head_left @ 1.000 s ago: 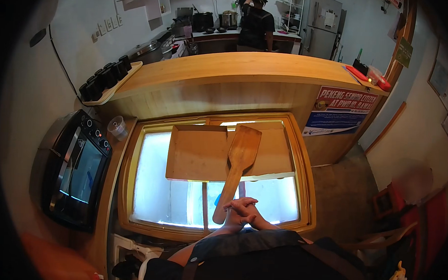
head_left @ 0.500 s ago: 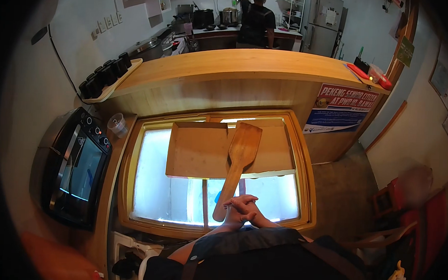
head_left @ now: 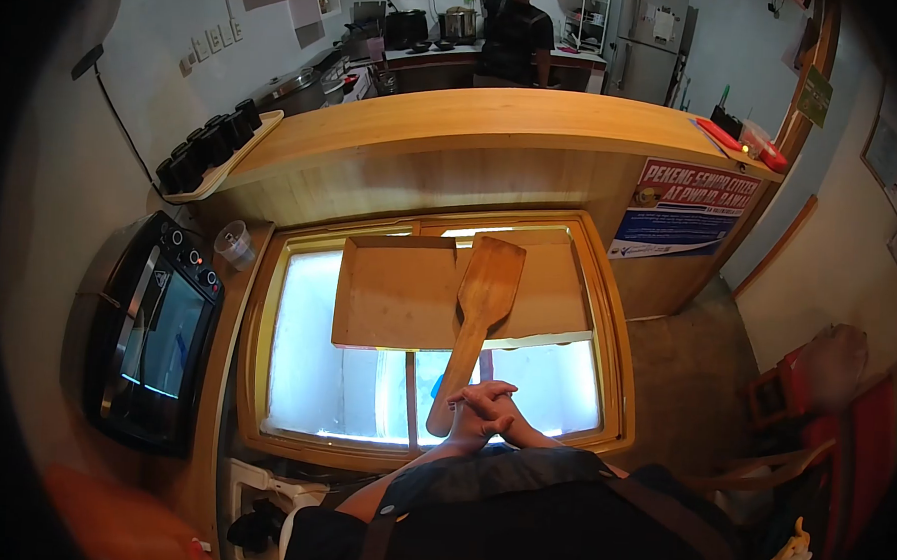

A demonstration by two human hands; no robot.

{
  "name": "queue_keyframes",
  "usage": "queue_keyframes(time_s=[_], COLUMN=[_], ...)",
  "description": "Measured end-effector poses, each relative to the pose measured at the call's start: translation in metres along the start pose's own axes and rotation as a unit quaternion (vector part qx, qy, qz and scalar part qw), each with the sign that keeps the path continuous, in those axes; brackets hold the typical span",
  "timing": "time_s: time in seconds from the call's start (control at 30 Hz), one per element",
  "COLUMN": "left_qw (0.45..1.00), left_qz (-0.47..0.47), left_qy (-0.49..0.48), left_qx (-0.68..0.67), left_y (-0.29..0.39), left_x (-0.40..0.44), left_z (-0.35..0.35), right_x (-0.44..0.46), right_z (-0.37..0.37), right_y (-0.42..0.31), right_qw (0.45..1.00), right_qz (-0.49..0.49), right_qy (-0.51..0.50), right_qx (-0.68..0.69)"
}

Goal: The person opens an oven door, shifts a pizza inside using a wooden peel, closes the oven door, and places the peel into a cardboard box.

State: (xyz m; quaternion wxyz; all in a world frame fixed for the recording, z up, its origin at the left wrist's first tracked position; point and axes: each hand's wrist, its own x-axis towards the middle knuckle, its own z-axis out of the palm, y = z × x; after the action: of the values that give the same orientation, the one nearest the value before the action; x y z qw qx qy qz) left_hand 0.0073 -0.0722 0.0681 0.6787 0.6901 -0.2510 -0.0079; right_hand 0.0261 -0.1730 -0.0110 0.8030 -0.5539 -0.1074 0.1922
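Note:
My left hand (head_left: 470, 431) and my right hand (head_left: 485, 400) are clasped together in front of my body, fingers crossing over each other, with no object visible in them. Just beside them lies the handle end of a large wooden paddle (head_left: 491, 278), its fingertips-side edge partly overlapped by my hands. The paddle's broad blade points away from me and rests across an open, shallow cardboard box (head_left: 398, 293). Under the box is a wood-framed display case (head_left: 338, 395) with a glass top, lit from inside.
A black toaster oven (head_left: 156, 332) stands at left, near a clear plastic cup (head_left: 235, 245). Black mugs (head_left: 212, 150) sit on a tray by the raised wooden counter (head_left: 426, 114). Beyond it, another person (head_left: 516, 38) faces a stove. A poster (head_left: 684, 210) hangs at right.
The view has shifted slightly, so the counter and case appear a little higher. My hands stay clasped beside the paddle, which has not moved on the box.

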Motion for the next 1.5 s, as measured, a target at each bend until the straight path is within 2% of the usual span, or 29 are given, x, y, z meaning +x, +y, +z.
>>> queue_keyframes(time_s=[0.2, 0.37, 0.4, 0.47, 0.6, 0.67, 0.7, 0.8, 0.87, 0.93, 0.97, 1.03, 1.07, 1.1, 1.3, 1.4, 1.43, 1.47, 1.5], left_qw=[0.999, 0.999, 0.999, 0.999, 0.999, 0.999, 0.999, 0.999, 0.999, 0.999, 0.999, 0.999, 0.999, 0.999, 0.999, 1.0, 0.999, 0.999, 0.999], left_qz=[-0.03, -0.038, -0.037, -0.035, -0.036, -0.036, -0.036, -0.03, -0.032, -0.031, -0.029, -0.028, -0.028, -0.028, -0.031, -0.026, -0.028, -0.031, -0.034], left_qy=[-0.017, -0.02, -0.019, -0.02, -0.025, -0.024, -0.023, -0.021, -0.022, -0.021, -0.019, -0.017, -0.017, -0.017, -0.013, -0.015, -0.015, -0.015, -0.014], left_qx=[-0.007, -0.011, -0.01, -0.004, -0.013, -0.013, -0.013, -0.017, -0.016, -0.016, -0.016, -0.015, -0.014, -0.012, -0.029, -0.002, -0.004, -0.006, -0.009], left_y=[-0.003, -0.004, -0.004, -0.003, 0.0, 0.0, 0.0, -0.002, -0.005, -0.005, -0.003, -0.003, -0.003, -0.004, -0.006, 0.0, 0.0, -0.001, -0.001], left_x=[0.0, 0.001, 0.001, 0.001, 0.002, 0.001, 0.001, 0.001, 0.001, 0.0, 0.001, 0.001, 0.0, 0.0, 0.0, 0.001, 0.001, 0.001, 0.0], left_z=[0.0, -0.001, -0.001, -0.001, -0.002, -0.002, -0.002, -0.001, -0.002, -0.002, -0.002, -0.001, -0.002, -0.002, 0.0, -0.001, -0.001, -0.001, -0.001], right_x=[-0.014, -0.002, -0.002, -0.003, -0.014, -0.001, 0.003, 0.003, -0.007, -0.002, 0.011, 0.016, 0.014, 0.011, 0.0, -0.014, -0.009, 0.001, 0.013], right_z=[0.029, -0.019, -0.016, -0.013, 0.029, -0.007, -0.008, -0.013, 0.015, 0.013, -0.008, -0.013, -0.015, -0.012, -0.012, 0.029, 0.035, 0.043, 0.054], right_y=[-0.058, 0.033, 0.028, 0.017, -0.065, 0.011, 0.018, 0.02, -0.03, -0.007, 0.051, 0.074, 0.079, 0.074, 0.022, -0.063, -0.054, -0.033, -0.007], right_qw=[0.992, 0.993, 0.99, 0.995, 0.995, 0.999, 0.995, 0.999, 0.998, 0.989, 0.975, 0.97, 0.981, 0.986, 0.999, 0.995, 0.94, 0.828, 0.665], right_qz=[-0.03, -0.107, -0.122, -0.082, -0.001, -0.007, -0.009, 0.036, 0.013, -0.051, -0.103, -0.148, -0.142, -0.135, -0.015, 0.014, 0.084, 0.148, 0.204], right_qy=[0.037, -0.048, -0.065, -0.035, 0.027, 0.006, -0.005, 0.023, 0.04, 0.074, 0.098, 0.113, 0.104, 0.094, -0.001, 0.043, 0.137, 0.222, 0.293], right_qx=[-0.116, -0.022, -0.002, -0.033, -0.092, 0.034, 0.097, 0.026, -0.037, -0.121, -0.173, -0.156, -0.086, -0.016, 0.042, -0.089, -0.3, -0.493, -0.656])
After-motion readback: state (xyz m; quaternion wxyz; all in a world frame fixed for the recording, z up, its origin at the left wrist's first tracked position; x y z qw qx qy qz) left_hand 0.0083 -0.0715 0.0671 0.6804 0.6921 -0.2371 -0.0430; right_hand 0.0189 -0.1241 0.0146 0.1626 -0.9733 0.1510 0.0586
